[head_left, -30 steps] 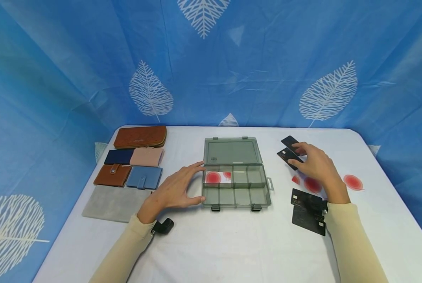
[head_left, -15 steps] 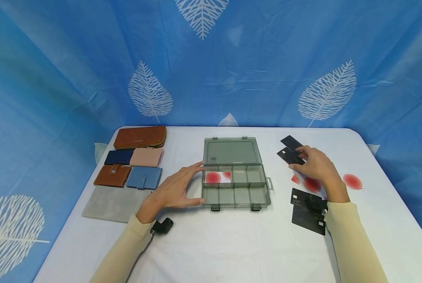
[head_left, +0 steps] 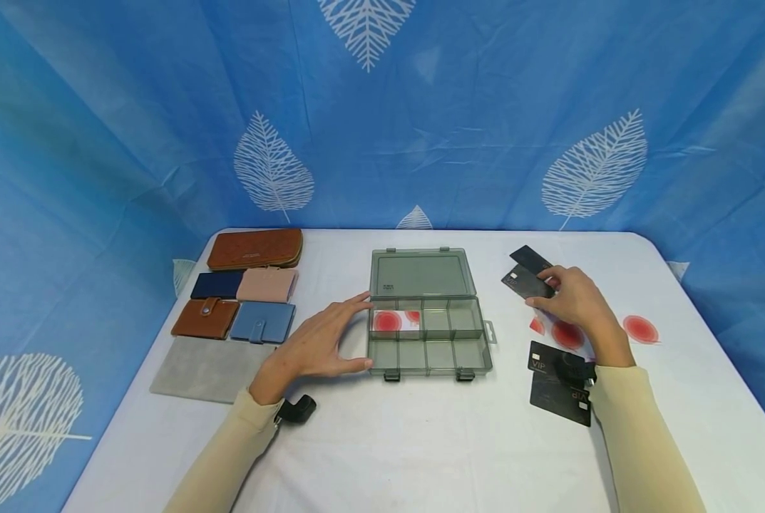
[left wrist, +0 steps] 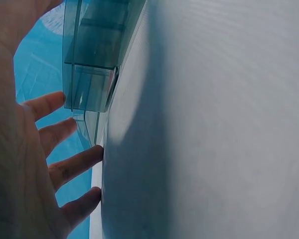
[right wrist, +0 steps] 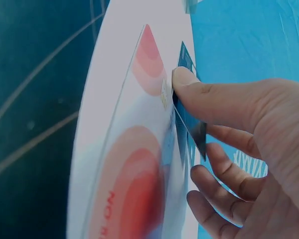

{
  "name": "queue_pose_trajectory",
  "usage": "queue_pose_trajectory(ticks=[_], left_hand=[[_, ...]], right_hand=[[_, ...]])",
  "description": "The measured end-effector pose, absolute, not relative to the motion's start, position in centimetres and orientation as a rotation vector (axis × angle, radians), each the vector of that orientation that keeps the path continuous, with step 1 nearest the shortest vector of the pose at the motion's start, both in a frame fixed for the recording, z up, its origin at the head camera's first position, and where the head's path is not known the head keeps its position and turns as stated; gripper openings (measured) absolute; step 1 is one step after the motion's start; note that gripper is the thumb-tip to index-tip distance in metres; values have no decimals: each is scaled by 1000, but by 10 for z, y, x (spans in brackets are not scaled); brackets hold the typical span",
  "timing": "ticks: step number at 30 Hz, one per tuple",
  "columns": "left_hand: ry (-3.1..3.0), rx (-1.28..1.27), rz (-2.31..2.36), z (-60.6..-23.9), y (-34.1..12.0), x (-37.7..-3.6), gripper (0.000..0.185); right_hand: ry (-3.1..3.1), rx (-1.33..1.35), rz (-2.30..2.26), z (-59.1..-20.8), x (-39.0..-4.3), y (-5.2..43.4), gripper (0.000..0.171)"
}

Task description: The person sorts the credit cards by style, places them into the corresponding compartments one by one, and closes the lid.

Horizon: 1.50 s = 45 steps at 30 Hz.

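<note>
The left hand (head_left: 321, 342) reaches in beside the box (head_left: 438, 354), fingers spread wide and holding nothing; the thumb tip is by the near left corner and the other fingertips are at the left side, though I cannot tell whether they press it. The right hand (head_left: 571, 296) bends over the right part of the worktop (head_left: 420, 456), thumb and forefinger pinching the right end of a black card (head_left: 523, 283), which overlaps a second card (head_left: 531, 257) behind it.

In the right wrist view the held card hides the forefinger's tip. The hand partly covers the red print (head_left: 567, 335) beneath, whose white edges are hard to tell from the worktop in the head view. Two VIP cards (head_left: 557, 400) overlap, partly covered by the right wrist camera (head_left: 574, 368). The left wrist covers a corner of the grey pouch (head_left: 202, 367).

The worktop is white, with wallets (head_left: 260, 322) on the left, before a blue curtain (head_left: 459, 107) with white leaves (head_left: 273, 162)
</note>
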<state>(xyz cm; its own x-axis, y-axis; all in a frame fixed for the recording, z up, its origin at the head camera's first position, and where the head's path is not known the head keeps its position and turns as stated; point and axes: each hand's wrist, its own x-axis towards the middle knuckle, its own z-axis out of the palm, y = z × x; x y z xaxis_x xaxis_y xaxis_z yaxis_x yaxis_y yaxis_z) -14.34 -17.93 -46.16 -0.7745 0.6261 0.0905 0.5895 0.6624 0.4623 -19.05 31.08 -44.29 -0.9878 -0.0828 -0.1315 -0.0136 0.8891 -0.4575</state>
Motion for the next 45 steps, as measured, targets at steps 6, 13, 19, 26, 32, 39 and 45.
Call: queue_pose_trajectory(ticks=[6, 13, 19, 26, 32, 39, 45], left_hand=[[2787, 1041, 742, -462, -179, -144, 102], [2769, 1066, 731, -460, -180, -142, 106], [2757, 1074, 719, -459, -182, -141, 109], [2758, 1086, 700, -460, -183, -142, 109], [2760, 1048, 681, -460, -183, -143, 110], [2756, 1044, 697, -460, -183, -143, 109], [2753, 1044, 709, -462, -184, -144, 110]], right_hand=[[2904, -47, -678, -440, -189, 309, 69], [3043, -142, -793, -438, -185, 304, 39], [3125, -199, -893, -432, -183, 296, 34], [3147, -261, -957, -419, -178, 277, 31], [3142, -360, -971, -412, -174, 258, 29], [3116, -484, -1042, -410, -169, 241, 27], [3067, -567, -1046, -408, -164, 226, 27]])
